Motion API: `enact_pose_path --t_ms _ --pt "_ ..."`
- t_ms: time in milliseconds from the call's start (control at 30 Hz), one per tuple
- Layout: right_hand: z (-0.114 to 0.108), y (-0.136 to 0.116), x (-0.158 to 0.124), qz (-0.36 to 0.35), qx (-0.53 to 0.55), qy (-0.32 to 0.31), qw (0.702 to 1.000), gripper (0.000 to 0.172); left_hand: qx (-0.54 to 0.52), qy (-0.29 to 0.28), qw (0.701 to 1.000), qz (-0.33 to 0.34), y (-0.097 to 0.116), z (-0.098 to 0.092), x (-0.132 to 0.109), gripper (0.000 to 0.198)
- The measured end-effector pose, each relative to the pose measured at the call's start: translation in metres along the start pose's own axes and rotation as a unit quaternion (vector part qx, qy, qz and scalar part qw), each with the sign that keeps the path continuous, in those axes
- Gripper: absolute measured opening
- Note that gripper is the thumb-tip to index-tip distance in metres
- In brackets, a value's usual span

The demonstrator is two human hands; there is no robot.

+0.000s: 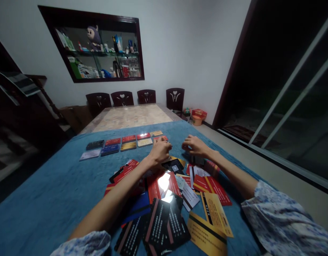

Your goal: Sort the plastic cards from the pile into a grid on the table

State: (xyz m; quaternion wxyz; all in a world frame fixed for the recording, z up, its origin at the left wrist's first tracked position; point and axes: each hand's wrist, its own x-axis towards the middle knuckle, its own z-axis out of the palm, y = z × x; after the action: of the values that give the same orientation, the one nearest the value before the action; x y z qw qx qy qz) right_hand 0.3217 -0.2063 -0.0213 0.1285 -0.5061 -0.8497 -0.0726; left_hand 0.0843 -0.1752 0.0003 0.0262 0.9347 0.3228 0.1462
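My left hand [160, 152] is closed, fingertips down at a red card [161, 138] at the right end of the sorted stacks. The hand partly covers this card. My right hand [195, 145] hovers to the right with curled fingers, and I cannot make out anything in them. Below both hands lies a loose heap of cards: black cards [164, 224] in front, gold cards [208, 233] at the lower right, red cards [214, 188] beside them, a blue card [137, 208] partly under my left forearm, and a black card with a square code [174, 166] near my left hand.
Sorted stacks stand in two rows at the left, among them a blue stack [109, 149], a gold stack [128, 146] and a white stack [90, 154]. A blue cloth [59, 185] covers the near table. Chairs [122, 98] line the far end, below a wall shelf [105, 53].
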Motion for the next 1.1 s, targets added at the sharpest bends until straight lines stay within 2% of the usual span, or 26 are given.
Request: enact_pose_path --t_ms 167,333,567,700,833,1100 --pt "0.011 0.013 -0.029 0.035 0.02 0.019 0.999 0.022 -0.005 -0.019 1.0 0.021 0.02 0.007 0.007 0.027" --pt "0.019 0.026 -0.047 0.076 0.035 0.027 0.996 0.026 -0.014 -0.029 0.999 0.028 0.039 0.01 0.013 0.026" --pt "0.019 0.039 -0.056 0.053 0.09 0.002 0.995 0.049 -0.014 -0.071 0.995 0.07 0.062 0.025 0.023 0.024" --pt "0.02 0.041 -0.06 0.064 0.11 -0.026 0.991 0.062 -0.01 -0.086 0.99 0.107 0.064 0.037 0.027 0.023" --pt "0.022 0.044 -0.061 0.069 0.123 -0.063 0.988 0.072 0.006 -0.105 0.986 0.128 0.062 0.042 0.026 0.026" --pt "0.019 0.041 -0.064 0.096 0.091 -0.085 0.988 0.077 0.011 -0.095 0.992 0.083 0.061 0.047 0.021 0.029"
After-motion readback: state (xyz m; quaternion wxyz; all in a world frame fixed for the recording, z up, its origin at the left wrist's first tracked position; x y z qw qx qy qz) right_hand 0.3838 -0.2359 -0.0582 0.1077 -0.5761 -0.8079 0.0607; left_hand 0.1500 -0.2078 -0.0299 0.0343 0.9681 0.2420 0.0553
